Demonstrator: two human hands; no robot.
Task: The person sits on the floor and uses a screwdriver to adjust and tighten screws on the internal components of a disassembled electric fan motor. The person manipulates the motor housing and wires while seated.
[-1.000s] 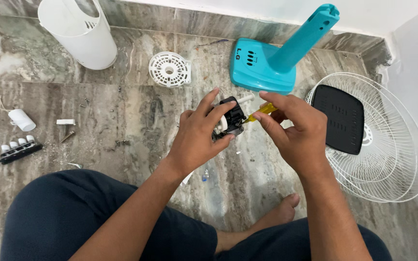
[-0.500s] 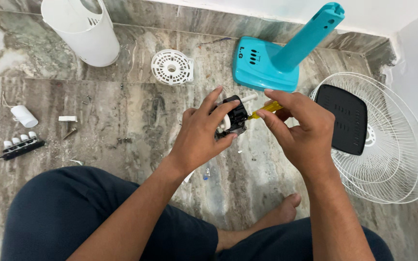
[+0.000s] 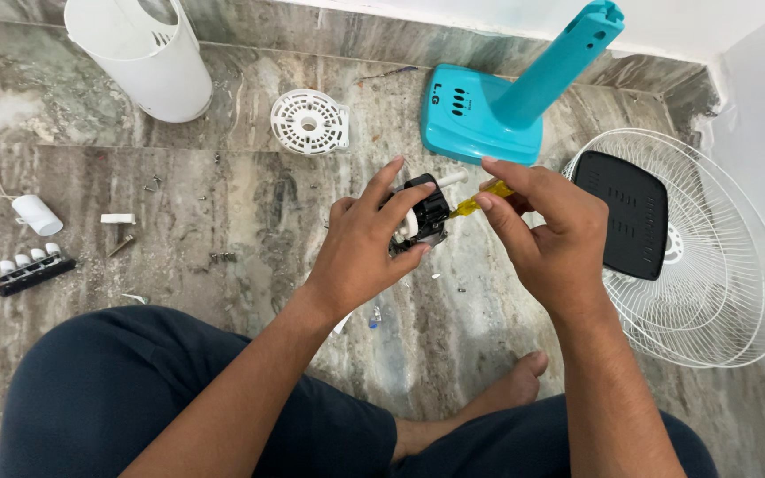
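No packages, labels, signs, screens.

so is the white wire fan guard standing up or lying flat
Lying flat: the white wire fan guard rests on the floor, with a black panel lying in it.

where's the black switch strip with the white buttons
In the head view the black switch strip lies on the marble floor at far left, just below the small white cylinder.
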